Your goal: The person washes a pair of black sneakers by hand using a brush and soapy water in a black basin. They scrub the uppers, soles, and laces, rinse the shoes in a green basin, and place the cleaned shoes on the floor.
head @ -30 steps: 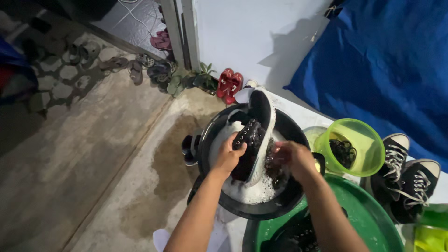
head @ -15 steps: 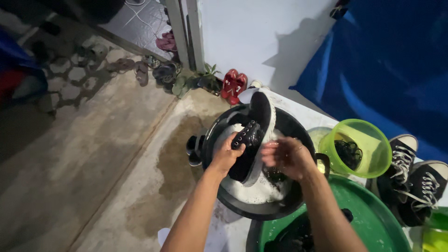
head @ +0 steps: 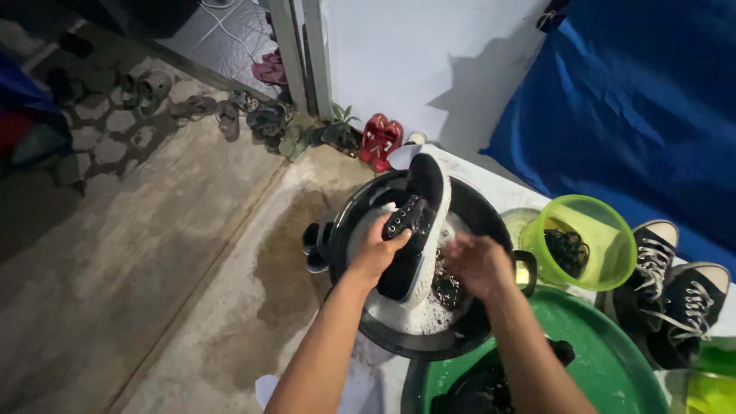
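Head view, nearest first: a wide green tub (head: 613, 360) fills the lower right, with dark items lying in it that are too shadowed to tell apart. 2 bare forearms rise from the bottom edge over its rim, angled up and inward toward the black basin (head: 360, 230), which stands on the wet concrete floor (head: 192, 253) just beyond the tub.

The left hand (head: 376, 249) is bent at the wrist and closed around the side of a black sneaker (head: 418, 222), fingers curled over its laced upper, thumb out of sight. The sneaker has a white sole and stands tilted, toe pointing up and away over the far rim, heel down in the white foam (head: 418, 314) that pools in the basin.

The right hand (head: 479, 264) hovers just beside the sneaker's sole with the back of the hand toward the camera and fingers bent downward; whether it grips anything underneath cannot be told, though a dark wet object sits right below it in the suds.

To the right, a lime-green bucket (head: 606, 230) holds dark laces or cloth, and 2 black high-top sneakers (head: 675, 284) with white laces lie beside it. Farther off, red sandals (head: 381, 138) rest by the white wall (head: 429, 61), a blue tarp (head: 636, 107) hangs at the right, and more slippers (head: 230, 115) are scattered near the doorway.
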A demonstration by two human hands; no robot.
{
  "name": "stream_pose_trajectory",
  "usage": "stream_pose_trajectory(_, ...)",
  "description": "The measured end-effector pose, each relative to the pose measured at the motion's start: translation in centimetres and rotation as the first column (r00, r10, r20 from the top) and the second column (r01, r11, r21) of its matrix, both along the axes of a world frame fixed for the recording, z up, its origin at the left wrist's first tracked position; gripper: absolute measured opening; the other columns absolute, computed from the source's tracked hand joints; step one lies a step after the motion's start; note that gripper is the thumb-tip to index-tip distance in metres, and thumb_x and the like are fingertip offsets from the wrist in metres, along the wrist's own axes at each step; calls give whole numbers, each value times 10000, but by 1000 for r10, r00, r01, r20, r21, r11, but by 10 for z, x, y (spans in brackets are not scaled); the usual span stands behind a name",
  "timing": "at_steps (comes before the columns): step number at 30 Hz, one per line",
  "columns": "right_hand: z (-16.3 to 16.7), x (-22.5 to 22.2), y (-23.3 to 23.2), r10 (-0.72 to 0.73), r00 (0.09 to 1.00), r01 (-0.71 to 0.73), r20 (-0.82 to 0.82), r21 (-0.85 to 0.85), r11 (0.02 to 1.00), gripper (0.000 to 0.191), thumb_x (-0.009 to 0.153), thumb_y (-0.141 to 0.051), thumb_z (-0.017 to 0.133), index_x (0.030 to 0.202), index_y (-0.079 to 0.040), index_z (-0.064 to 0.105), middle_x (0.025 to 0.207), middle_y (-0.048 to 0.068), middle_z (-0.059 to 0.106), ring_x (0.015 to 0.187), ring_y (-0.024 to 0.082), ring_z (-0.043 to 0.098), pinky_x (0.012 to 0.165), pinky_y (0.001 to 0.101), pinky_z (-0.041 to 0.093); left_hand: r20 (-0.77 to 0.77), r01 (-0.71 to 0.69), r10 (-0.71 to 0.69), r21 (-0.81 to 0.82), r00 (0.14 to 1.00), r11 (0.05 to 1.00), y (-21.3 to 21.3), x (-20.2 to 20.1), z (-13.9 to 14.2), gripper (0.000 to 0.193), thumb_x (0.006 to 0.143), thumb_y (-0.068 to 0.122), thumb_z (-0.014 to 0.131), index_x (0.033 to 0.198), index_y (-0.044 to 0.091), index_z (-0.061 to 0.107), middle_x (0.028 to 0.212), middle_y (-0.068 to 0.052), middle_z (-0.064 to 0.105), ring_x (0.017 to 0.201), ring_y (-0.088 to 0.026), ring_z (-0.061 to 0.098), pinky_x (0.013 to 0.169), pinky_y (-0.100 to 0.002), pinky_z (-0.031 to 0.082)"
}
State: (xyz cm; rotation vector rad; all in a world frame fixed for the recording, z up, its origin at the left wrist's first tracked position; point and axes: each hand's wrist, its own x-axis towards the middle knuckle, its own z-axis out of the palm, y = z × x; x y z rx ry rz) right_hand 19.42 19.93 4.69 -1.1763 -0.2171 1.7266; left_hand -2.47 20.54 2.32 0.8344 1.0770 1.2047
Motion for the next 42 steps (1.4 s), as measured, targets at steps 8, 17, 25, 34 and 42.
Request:
stream_pose_trajectory(8,-28,-13,0,-152,974,99,-170,-284,954,293,969,-209,443,998,-25,669,914,135,714,912,300,676,895,452,545,-114,125,-118,57,986,990,-1,-24,21,486,764,49,827,1226,8,681,1082,-37,720,983,-136,667,891,-301,536)
stream_pose_trajectory(17,21,0,29,535,829,-546,162,34,837,502,988,-254,387,1141,141,655,1161,314,710,1017,382,741,892,438,615,-176,276,-254,115,951,954,-2,-15,13,309,840,104,799,1119,6,708,987,-26,733,908,-130,667,838,-314,536)
stream_pose_trajectory(25,34,8,37,491,797,-573,351,182,799,456,1017,-190,351,1252,118,591,1209,309,691,1119,415,697,1011,521,547,-415,154,-149,-21,897,988,0,5,8,261,900,191,771,1080,9,721,975,-44,756,891,-153,688,809,-318,512)
stream_pose_trajectory(34,-19,-4,1,49,993,-11,105,-330,944,236,969,-214,472,1076,-40,591,1017,178,649,1033,354,625,986,569,495,-361,245,-262,-92,895,965,0,-13,24,387,742,92,836,1085,6,679,963,-75,755,865,-177,722,768,-328,566)
stream_pose_trajectory(42,-21,-5,5,2,790,65,-613,88,994,326,1156,-204,473,1208,74,635,1096,214,695,1007,304,669,960,376,540,-532,267,-283,-108,798,958,-3,-28,42,318,741,148,825,1007,10,717,908,-97,765,845,-197,730,771,-346,550)
